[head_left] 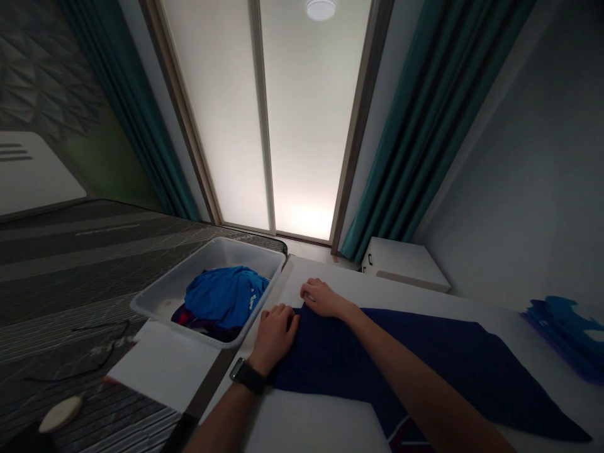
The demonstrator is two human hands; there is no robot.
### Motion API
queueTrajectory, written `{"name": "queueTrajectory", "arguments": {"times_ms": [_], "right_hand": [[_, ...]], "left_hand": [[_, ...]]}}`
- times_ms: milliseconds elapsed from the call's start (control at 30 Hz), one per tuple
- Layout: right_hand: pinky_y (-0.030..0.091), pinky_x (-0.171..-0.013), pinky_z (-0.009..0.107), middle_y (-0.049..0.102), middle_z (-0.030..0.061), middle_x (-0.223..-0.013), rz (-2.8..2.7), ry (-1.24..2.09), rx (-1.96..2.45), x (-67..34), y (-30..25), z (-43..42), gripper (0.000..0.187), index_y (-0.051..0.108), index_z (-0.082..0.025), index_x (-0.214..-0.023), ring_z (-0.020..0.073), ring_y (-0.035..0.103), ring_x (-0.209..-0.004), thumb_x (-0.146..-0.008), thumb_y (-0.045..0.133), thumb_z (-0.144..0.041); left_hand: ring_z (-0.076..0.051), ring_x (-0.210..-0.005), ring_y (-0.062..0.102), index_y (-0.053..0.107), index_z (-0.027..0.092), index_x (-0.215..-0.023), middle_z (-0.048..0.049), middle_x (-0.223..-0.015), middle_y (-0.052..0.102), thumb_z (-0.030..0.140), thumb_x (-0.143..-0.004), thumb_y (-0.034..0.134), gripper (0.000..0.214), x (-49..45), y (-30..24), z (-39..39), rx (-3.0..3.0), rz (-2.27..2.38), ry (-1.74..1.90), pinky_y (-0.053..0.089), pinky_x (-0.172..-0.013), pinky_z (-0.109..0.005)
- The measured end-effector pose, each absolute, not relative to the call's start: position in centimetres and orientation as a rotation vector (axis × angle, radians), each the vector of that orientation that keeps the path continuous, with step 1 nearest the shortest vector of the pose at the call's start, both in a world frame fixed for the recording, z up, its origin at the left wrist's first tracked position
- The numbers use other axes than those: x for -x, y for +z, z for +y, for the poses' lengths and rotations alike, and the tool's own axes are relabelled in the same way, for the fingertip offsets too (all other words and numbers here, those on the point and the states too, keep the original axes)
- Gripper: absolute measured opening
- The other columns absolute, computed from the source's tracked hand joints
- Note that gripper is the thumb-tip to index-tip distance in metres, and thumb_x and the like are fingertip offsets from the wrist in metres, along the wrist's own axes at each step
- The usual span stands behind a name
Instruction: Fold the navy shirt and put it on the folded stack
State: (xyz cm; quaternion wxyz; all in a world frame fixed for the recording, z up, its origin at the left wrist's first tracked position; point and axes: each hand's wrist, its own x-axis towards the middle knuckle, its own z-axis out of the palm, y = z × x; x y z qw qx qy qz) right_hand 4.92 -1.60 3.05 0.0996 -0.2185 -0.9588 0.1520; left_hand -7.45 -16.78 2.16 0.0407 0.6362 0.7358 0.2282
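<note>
A dark navy garment [438, 352] lies spread out on a white tabletop [321, 421], with white and dark red trim at its lower edge. My left hand [274, 333], a black watch on its wrist, rests flat at the garment's left edge with the thumb apart from the fingers. At the upper left corner of the cloth, my right hand [323, 299] has its fingers curled down onto the fabric, closed on it. My right forearm crosses over the garment and hides part of it.
Left of the table stands a translucent plastic bin [155, 302] holding crumpled blue clothes [226, 296]. Folded blue clothes [561, 333] are stacked at the right. A white cabinet [406, 261] stands beyond the table, near teal curtains [415, 126] and a frosted sliding door [311, 126].
</note>
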Motion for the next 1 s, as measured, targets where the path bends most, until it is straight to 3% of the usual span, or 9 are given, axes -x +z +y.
{"name": "queueTrajectory", "arguments": {"times_ms": [267, 400, 700, 1000], "right_hand": [[0.038, -0.086, 0.032, 0.061, 0.0062, -0.099, -2.718, 0.458, 0.633, -7.0, 3.4, -2.7, 0.02, 0.064, -0.019, -0.101, 0.0189, 0.052, -0.096, -0.093, 0.047, -0.014], [0.038, -0.088, 0.034, 0.059, 0.0072, -0.103, -2.771, 0.432, 0.656, -6.4, 3.1, -3.1, 0.023, 0.063, -0.022, -0.111, 0.0206, 0.051, -0.1, -0.094, 0.049, -0.017], [0.036, -0.089, 0.034, 0.056, 0.0072, -0.107, -2.804, 0.363, 0.634, -5.7, 3.3, -4.4, 0.027, 0.065, -0.023, -0.108, 0.0202, 0.049, -0.102, -0.094, 0.045, -0.012], [0.038, -0.09, 0.036, 0.055, 0.008, -0.11, -2.819, 0.446, 0.617, -5.8, 2.7, -4.8, 0.023, 0.059, -0.021, -0.112, 0.0209, 0.049, -0.104, -0.095, 0.045, -0.017]], "left_hand": [[-0.026, -0.104, 0.053, 0.063, 0.02, -0.108, -0.0079, -0.104, 0.061, 0.015, -0.092, 0.042, 0.027, 9.0, 0.7, -15.9, -1.949, 2.249, 0.898, 0.039, -0.089, -0.041], [-0.027, -0.101, 0.054, 0.068, 0.02, -0.099, -0.0084, -0.101, 0.062, 0.016, -0.09, 0.046, 0.024, 9.6, 0.0, -15.4, -1.934, 2.274, 0.856, 0.04, -0.088, -0.043], [-0.021, -0.089, 0.059, 0.065, 0.018, -0.081, -0.0064, -0.089, 0.062, 0.017, -0.085, 0.053, 0.013, 10.3, 0.1, -14.5, -1.872, 2.203, 0.898, 0.043, -0.084, -0.035], [-0.019, -0.075, 0.063, 0.061, 0.018, -0.085, -0.0044, -0.08, 0.067, 0.02, -0.089, 0.044, 0.017, 10.5, 0.5, -13.9, -1.77, 2.082, 0.964, 0.044, -0.067, -0.029]]}}
